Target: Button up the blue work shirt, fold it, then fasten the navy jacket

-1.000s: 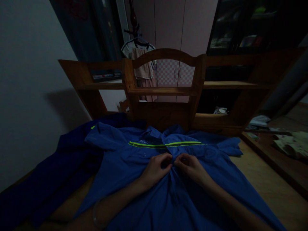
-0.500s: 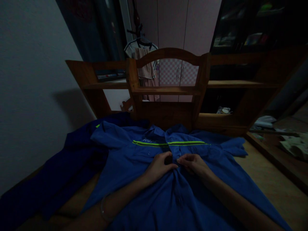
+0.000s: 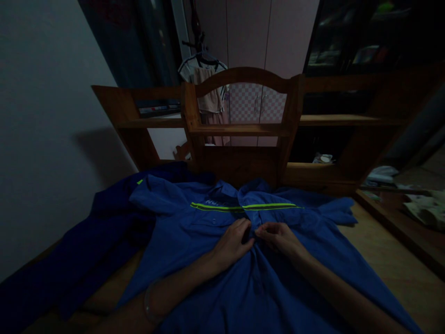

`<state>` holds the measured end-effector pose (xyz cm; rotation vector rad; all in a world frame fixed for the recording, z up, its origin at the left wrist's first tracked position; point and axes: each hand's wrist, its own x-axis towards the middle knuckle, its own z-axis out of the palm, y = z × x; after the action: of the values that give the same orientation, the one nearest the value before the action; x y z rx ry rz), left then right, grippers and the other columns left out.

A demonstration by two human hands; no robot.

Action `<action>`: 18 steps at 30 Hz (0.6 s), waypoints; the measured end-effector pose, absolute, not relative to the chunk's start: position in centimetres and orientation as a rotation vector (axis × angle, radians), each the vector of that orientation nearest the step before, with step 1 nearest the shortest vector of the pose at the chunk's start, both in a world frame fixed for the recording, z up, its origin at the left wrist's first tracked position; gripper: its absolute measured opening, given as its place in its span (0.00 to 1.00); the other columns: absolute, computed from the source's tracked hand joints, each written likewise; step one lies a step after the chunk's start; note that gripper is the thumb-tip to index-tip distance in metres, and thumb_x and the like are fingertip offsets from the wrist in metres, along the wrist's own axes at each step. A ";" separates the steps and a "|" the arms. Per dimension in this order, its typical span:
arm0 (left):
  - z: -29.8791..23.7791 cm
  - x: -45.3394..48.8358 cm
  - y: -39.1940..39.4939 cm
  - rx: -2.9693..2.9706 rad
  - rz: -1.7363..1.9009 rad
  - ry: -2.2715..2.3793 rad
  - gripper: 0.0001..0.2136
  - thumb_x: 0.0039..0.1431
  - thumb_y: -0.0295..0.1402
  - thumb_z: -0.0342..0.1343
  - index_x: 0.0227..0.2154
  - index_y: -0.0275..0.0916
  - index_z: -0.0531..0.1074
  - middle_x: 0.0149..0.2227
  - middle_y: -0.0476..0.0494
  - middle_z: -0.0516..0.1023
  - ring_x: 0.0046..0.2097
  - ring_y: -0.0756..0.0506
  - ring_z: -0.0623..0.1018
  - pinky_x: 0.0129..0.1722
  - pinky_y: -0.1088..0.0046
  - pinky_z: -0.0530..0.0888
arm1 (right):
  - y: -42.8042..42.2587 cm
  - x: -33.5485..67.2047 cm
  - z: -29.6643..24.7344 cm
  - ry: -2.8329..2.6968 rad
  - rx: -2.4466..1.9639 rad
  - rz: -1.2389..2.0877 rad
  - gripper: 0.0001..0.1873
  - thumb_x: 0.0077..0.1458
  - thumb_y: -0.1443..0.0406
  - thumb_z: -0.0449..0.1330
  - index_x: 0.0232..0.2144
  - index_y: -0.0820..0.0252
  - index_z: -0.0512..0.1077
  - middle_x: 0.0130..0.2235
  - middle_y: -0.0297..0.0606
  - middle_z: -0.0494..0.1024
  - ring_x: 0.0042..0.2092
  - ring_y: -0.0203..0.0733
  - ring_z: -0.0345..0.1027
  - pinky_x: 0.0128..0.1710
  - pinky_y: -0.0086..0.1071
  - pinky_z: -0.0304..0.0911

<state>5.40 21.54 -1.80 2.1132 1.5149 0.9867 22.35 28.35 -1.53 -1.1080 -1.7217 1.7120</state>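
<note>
A blue short-sleeved work shirt with a yellow-green stripe across the chest lies spread out, collar away from me. At its front opening, below the stripe, both hands meet. My left hand is curled over the left side of the opening, its thumb and fingers closed on the cloth. Close beside it, my right hand pinches the placket edge between thumb and fingertips. The cloth is gathered in folds below them. Whether a button sits between the fingers is too dark and small to tell.
A darker blue garment lies to the left, partly under the shirt. Behind stands a wooden shelf unit on the wooden surface. A pale wall bounds the left side. Crumpled pale items lie at the far right.
My left hand's fingers have shifted slightly and curled closer toward the opening. The right hand keeps its pinch almost in place. The shirt lies nearly the same.
</note>
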 end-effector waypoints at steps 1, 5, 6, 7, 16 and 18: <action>-1.8 5.4 21.5 2.112 0.992 1.515 0.06 0.54 0.26 0.55 0.33 0.37 0.63 0.35 0.47 0.66 0.38 0.47 0.68 0.37 0.73 0.63 | 28.2 22.3 -1.5 -1.722 -1.095 1.697 0.24 0.41 0.48 0.64 0.27 0.65 0.71 0.16 0.29 0.60 0.17 0.29 0.48 0.15 0.25 0.41; -1.3 5.4 21.4 2.069 1.033 1.553 0.05 0.55 0.24 0.54 0.33 0.37 0.64 0.35 0.46 0.67 0.38 0.46 0.68 0.37 0.73 0.63 | 27.8 22.4 -1.2 -1.758 -1.061 1.623 0.25 0.45 0.48 0.63 0.28 0.67 0.71 0.18 0.30 0.61 0.19 0.29 0.50 0.16 0.25 0.42; -1.2 5.4 21.4 2.054 1.045 1.558 0.04 0.56 0.25 0.54 0.34 0.37 0.65 0.35 0.47 0.67 0.38 0.47 0.68 0.37 0.73 0.63 | 27.7 22.4 -1.2 -1.775 -1.056 1.609 0.24 0.46 0.48 0.63 0.29 0.67 0.71 0.18 0.30 0.62 0.19 0.29 0.50 0.17 0.25 0.43; -1.0 5.4 21.3 2.036 1.058 1.559 0.03 0.57 0.26 0.54 0.34 0.37 0.65 0.35 0.47 0.67 0.37 0.47 0.68 0.37 0.73 0.63 | 27.7 22.4 -1.3 -1.790 -1.049 1.598 0.24 0.47 0.49 0.63 0.29 0.67 0.71 0.19 0.30 0.62 0.19 0.30 0.51 0.17 0.25 0.44; -1.3 5.3 21.5 1.939 1.056 1.520 0.02 0.60 0.27 0.50 0.36 0.38 0.65 0.38 0.47 0.68 0.41 0.47 0.69 0.41 0.73 0.63 | 27.7 24.1 2.1 -1.610 -0.808 1.464 0.18 0.62 0.53 0.52 0.36 0.63 0.69 0.28 0.35 0.67 0.22 0.32 0.58 0.22 0.28 0.55; -1.5 5.2 21.6 1.914 1.038 1.520 0.02 0.61 0.28 0.49 0.36 0.38 0.65 0.38 0.47 0.68 0.41 0.46 0.69 0.41 0.73 0.63 | 25.7 25.8 5.5 -1.642 -0.717 1.180 0.13 0.62 0.57 0.53 0.43 0.59 0.67 0.32 0.36 0.68 0.26 0.35 0.61 0.24 0.29 0.58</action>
<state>5.23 21.65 -1.49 1.9145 1.5199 1.0378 25.81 25.73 5.54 -0.7166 -1.6418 1.1795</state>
